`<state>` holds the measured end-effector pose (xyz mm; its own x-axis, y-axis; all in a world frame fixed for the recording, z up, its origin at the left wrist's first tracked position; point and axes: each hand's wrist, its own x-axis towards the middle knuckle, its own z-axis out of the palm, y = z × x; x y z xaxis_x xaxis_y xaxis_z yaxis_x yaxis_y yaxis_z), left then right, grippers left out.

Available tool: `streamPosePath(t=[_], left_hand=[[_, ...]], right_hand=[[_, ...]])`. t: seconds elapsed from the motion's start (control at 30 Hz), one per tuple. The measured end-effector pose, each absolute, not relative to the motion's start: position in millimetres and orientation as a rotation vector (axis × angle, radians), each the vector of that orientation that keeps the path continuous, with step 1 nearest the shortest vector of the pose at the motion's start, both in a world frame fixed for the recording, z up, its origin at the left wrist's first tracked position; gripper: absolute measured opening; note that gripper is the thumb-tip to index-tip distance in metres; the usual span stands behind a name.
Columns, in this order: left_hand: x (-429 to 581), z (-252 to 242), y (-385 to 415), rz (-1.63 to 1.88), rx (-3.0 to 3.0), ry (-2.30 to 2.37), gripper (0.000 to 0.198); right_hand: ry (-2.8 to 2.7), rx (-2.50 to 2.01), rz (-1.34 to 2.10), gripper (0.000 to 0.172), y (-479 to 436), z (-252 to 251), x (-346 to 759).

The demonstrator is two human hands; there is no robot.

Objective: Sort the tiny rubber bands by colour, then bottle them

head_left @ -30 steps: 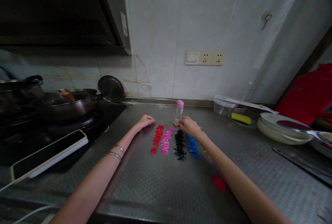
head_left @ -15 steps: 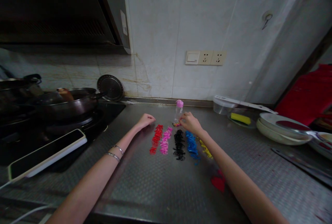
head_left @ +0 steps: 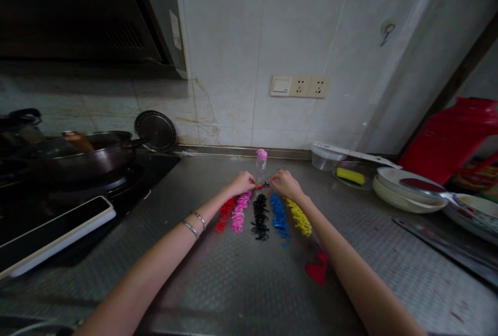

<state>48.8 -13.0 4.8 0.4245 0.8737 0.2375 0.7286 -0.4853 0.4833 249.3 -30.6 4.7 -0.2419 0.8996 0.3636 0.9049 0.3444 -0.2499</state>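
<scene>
Rows of small elastic bands lie on the steel counter (head_left: 241, 274): red (head_left: 224, 214), pink (head_left: 240, 211), black (head_left: 260, 216), blue (head_left: 279, 215) and yellow (head_left: 299, 216). My left hand (head_left: 240, 183) and my right hand (head_left: 285, 184) meet at the far end of the rows, fingers pinched on a small cluster of mixed-colour bands (head_left: 262, 185). Just behind them stands a small clear bottle with a pink cap (head_left: 260, 165).
A dark wok (head_left: 81, 157) sits on the stove at left, with a phone (head_left: 46, 232) in front of it. White plates (head_left: 408, 193), a yellow sponge (head_left: 350, 175) and a clear tub (head_left: 324, 155) are at right. A red scrap (head_left: 317, 271) lies beside my right forearm.
My left hand has moved right from beside the red row to meet my right hand at the small cluster. The yellow row is now uncovered. The view shifted slightly.
</scene>
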Motion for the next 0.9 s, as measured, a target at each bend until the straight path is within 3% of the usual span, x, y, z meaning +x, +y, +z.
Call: streamPosePath(t=[0.4, 0.7, 0.9], left_hand=[[53, 5, -11, 0.570, 2.373, 1.450, 0.021], [45, 11, -12, 0.807, 2.226, 1.240, 0.039], [35, 8, -11, 0.864, 2.176, 1.203, 0.039]], right_hand=[[-2.148, -1.634, 0.012, 0.022, -29, 7, 252], [-2.178, -1.554, 0.015, 0.022, -28, 8, 252], [-2.230, -1.512, 0.052, 0.023, -32, 11, 246]])
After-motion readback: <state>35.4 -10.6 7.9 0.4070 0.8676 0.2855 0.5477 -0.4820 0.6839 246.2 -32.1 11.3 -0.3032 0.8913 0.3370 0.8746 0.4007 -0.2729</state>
